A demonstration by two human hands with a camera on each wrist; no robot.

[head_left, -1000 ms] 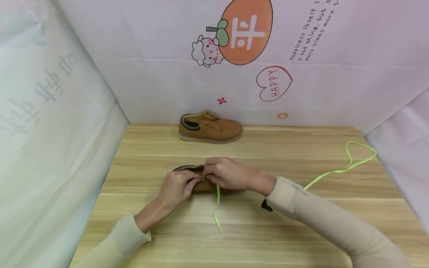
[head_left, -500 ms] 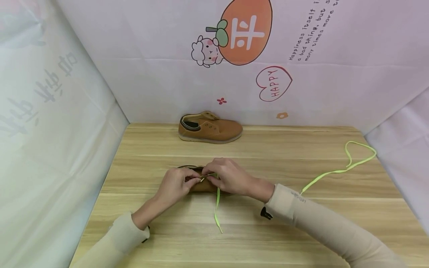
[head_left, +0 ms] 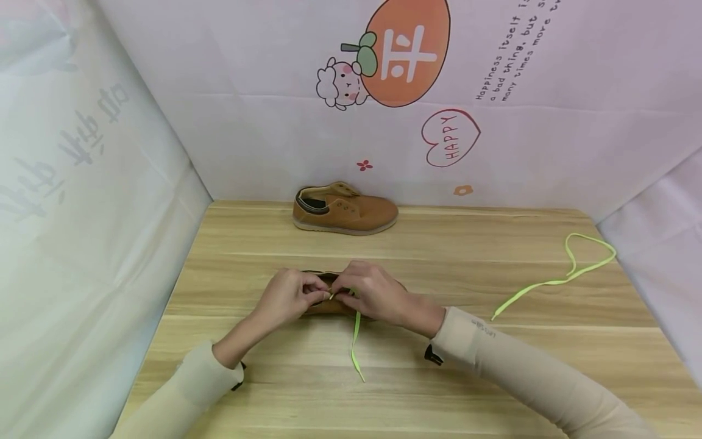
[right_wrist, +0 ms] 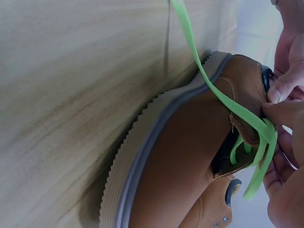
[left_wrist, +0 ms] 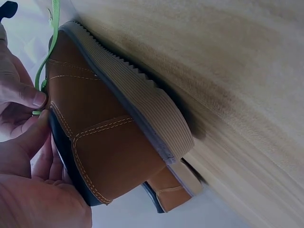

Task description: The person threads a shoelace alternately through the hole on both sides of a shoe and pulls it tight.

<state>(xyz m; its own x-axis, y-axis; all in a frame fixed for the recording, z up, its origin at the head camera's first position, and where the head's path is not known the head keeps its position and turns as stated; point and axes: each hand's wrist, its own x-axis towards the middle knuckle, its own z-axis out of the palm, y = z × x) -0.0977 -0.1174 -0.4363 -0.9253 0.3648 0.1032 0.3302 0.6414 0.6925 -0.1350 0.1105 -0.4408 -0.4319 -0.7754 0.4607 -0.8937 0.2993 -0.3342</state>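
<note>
Right forearm (head_left: pixel 521 372) has drawn back; hands (head_left: pixel 285 296) (head_left: pixel 373 294) pinch at lace (head_left: pixel 355 341).

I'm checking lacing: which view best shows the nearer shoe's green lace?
Right wrist: the green lace shows large, mostly uncovered, on the shoe. The head view shows mainly a loose end, the right hand covering much else; left wrist, just a strand and a bit near the left edge.

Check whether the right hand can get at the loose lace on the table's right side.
Probably yes: the loose lace lies uncovered near the right sleeve, but the right hand would first have to leave the near shoe.
</note>
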